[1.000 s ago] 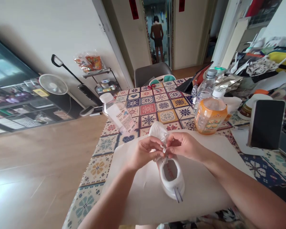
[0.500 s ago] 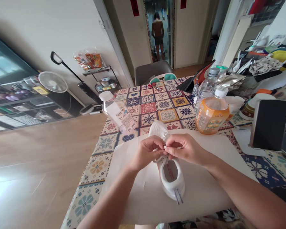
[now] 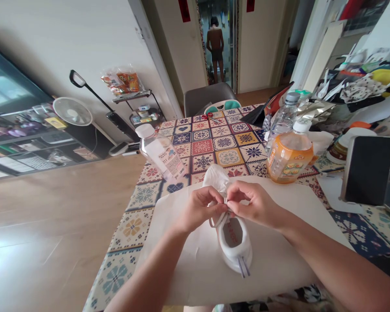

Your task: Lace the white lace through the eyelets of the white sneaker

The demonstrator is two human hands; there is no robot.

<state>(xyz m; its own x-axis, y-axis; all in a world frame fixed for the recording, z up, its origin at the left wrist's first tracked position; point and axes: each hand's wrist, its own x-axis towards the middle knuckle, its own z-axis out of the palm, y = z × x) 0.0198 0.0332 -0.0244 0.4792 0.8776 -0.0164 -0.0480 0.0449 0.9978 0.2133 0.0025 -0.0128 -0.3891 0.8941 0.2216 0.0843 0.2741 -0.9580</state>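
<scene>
A white shoe [image 3: 235,251] rests on a pale sheet [image 3: 182,268], its heel toward me and its toe pointing away. White laces [image 3: 218,220] loop over its front, beside the opening. My left hand [image 3: 204,208] pinches the lace from the left, fingertips together above the tongue area. From the right, my right hand [image 3: 255,203] pinches the lace too, its fingertips almost touching those of my left hand. The fingers hide part of the laces. Red print shows on the insole inside the shoe.
An empty clear bottle [image 3: 160,154] leans at the left table edge. On the right are an orange-labelled bottle [image 3: 289,154], a clear bottle [image 3: 287,112] and an upright phone [image 3: 368,171]. Red scissors [image 3: 208,116] lie at the far end. A person [image 3: 215,47] stands in a distant doorway.
Both hands stay over the shoe's laces. The right fingertips have shifted slightly, a short stretch of white lace now shows between the hands, and the lace loop at the left looks wider.
</scene>
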